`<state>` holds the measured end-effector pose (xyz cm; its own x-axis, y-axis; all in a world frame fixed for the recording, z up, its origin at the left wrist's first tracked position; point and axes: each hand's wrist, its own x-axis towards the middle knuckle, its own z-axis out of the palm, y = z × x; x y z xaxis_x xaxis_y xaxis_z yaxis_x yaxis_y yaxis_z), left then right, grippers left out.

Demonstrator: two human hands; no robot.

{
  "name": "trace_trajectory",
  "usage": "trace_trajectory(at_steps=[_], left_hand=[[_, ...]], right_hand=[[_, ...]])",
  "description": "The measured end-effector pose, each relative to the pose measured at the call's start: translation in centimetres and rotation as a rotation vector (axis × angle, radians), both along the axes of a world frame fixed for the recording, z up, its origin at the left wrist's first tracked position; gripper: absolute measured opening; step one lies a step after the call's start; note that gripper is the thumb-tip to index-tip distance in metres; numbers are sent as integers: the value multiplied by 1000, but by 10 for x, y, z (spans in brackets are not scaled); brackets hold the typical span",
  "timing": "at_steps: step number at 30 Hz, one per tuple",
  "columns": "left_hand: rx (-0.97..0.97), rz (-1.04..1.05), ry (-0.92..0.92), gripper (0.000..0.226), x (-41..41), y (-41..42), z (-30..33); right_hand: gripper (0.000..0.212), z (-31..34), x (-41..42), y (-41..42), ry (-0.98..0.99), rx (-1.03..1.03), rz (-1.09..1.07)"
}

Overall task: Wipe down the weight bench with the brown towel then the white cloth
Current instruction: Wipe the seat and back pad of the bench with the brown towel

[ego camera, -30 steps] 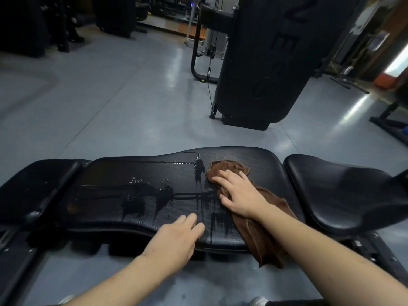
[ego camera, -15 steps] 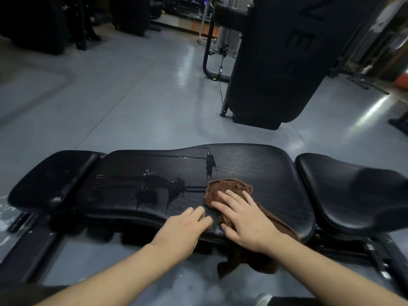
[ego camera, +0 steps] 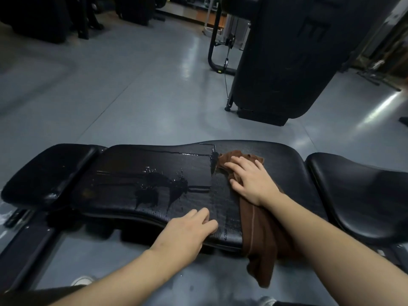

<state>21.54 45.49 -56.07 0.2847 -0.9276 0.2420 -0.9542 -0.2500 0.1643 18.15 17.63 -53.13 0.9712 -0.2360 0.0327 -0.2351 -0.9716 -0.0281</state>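
The black weight bench [ego camera: 123, 173] lies across the view, its long pad streaked with wet patches [ego camera: 159, 191] at the middle. A brown towel [ego camera: 258, 235] is spread over the pad's right part and hangs down over the near edge. My right hand [ego camera: 251, 180] presses flat on the towel near the pad's far side, fingers spread. My left hand [ego camera: 187, 233] rests on the pad's near edge, fingers loosely bent, holding nothing. No white cloth is in view.
A separate black seat pad [ego camera: 362, 195] adjoins on the right and a smaller pad [ego camera: 46, 173] on the left. A large black gym machine [ego camera: 287, 58] stands on the grey floor beyond the bench. More dark equipment lines the far left.
My right hand has pushed the brown towel from the pad's near edge back to its far side. The left hand stays on the near edge.
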Motion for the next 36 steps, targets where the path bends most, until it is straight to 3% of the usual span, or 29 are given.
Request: trace_trajectory(at_steps=[11,18,23,32,36], left_hand=[[-11,14,20,52,1,-2,-4],[14,-2,21,56,1,-2,-3],[27,-8,13,53,0,-1,0],[24,18,22,40,-2,4,3],[29,11,23,48,-3,5,4]], right_hand=[[54,-3,41,-29,-23,-12,-206],[56,-2,21,-8,15,-24,-141],[73,-2,-13,26,26,20,-49],[59,-7,-70,78,50,43,104],[57,-6,-73,76,71,44,166]])
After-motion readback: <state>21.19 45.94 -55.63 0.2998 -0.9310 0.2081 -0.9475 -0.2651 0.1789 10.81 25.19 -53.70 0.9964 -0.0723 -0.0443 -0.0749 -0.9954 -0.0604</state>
